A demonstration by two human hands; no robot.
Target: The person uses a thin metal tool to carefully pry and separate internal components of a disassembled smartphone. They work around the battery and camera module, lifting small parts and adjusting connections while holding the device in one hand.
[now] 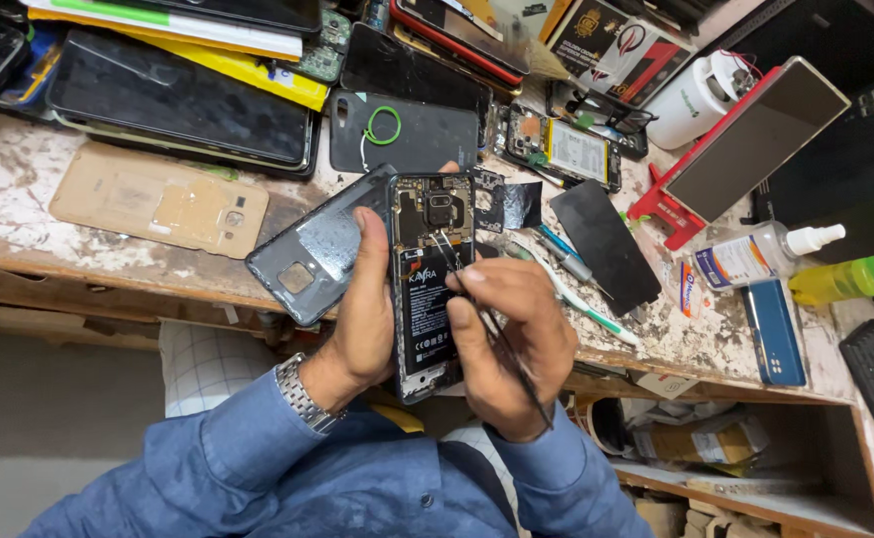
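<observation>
My left hand (362, 319) grips an opened smartphone (429, 289) by its left edge, with the thumb lying along the frame. The phone's black battery and circuit board are exposed. My right hand (507, 344) holds thin metal tweezers (477, 299) like a pen, with their tips resting on the board area just above the battery. A grey back cover (319, 249) lies under my left hand on the worn workbench (18, 214).
A tan phone back (158, 204) lies at left. Dark phones and screens crowd the bench's far side. A black strip (606, 244), small hand tools, a white squeeze bottle (761, 254), a blue phone (774, 331), a green bottle (856, 277) and a red stand holding a phone (746, 144) sit to the right.
</observation>
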